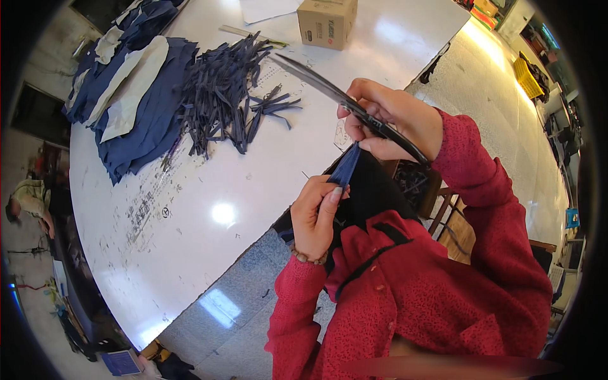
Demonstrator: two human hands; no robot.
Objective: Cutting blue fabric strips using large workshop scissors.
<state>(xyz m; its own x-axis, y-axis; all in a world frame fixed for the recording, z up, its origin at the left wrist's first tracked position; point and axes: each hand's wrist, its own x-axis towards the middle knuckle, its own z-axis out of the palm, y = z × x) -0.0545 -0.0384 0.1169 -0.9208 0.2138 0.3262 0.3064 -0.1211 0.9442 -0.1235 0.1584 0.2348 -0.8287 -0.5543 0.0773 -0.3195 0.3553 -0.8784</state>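
My left hand (316,215) pinches a narrow blue fabric strip (343,171), stretched upward beside my lap. My right hand (399,123) grips large dark-handled scissors (316,85), their blades pointing up-left over the white table (240,190), and its fingertips also pinch the strip's upper end. Left of my hands on the table lie a heap of dark cut fabric strips (221,88) and layered navy fabric pieces (164,107) with pale off-white pieces (126,95) on them.
A cardboard box (326,22), a ruler (247,34) and a white sheet (266,7) sit at the table's back. A dark wooden stool (446,215) stands beside me. Another person (31,202) is at the far left. A yellow crate (525,76) is at right.
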